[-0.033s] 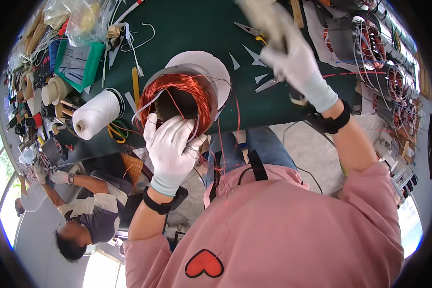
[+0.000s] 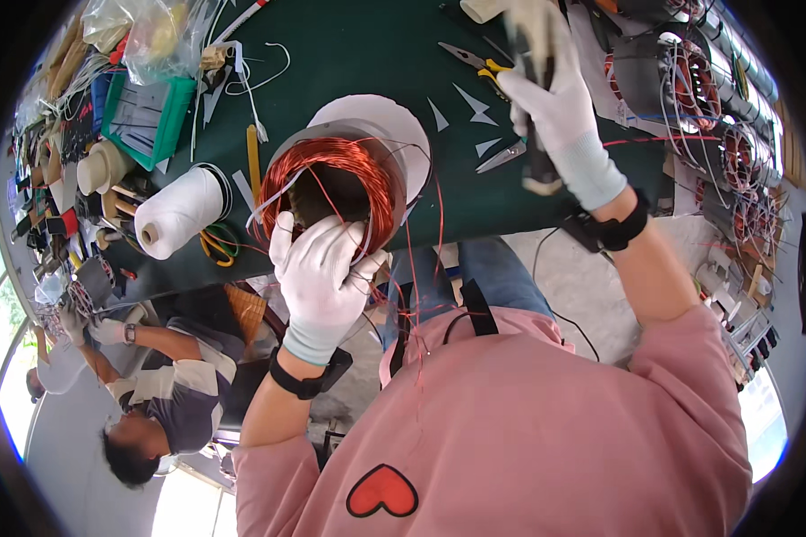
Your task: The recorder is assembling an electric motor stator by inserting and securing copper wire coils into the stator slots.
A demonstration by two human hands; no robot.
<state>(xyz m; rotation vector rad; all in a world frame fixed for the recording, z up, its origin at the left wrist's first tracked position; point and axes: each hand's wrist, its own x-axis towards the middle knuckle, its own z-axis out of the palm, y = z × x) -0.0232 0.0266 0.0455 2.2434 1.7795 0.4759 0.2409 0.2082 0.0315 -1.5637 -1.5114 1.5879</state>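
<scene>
My white-gloved left hand point(image 2: 318, 268) has its grip clamped on the near rim of the copper-red wire winding point(image 2: 381, 201), a thick ring set in a grey metal cylinder point(image 2: 390, 161) on the dark green bench point(image 2: 358, 54), fingers over the opening. Cylinder sits against a round white disc point(image 2: 414, 125). My white-gloved right hand point(image 2: 560, 112) is well apart, over to the right, at a long dark object point(image 2: 540, 170); motion blur, so can't tell whether that grip is closed on it. Yellow-handled metal pliers point(image 2: 466, 56) just beside that hand. Left of the winding: white thread spool point(image 2: 181, 215) lying on its side, green plastic tray point(image 2: 175, 121) farther off.
</scene>
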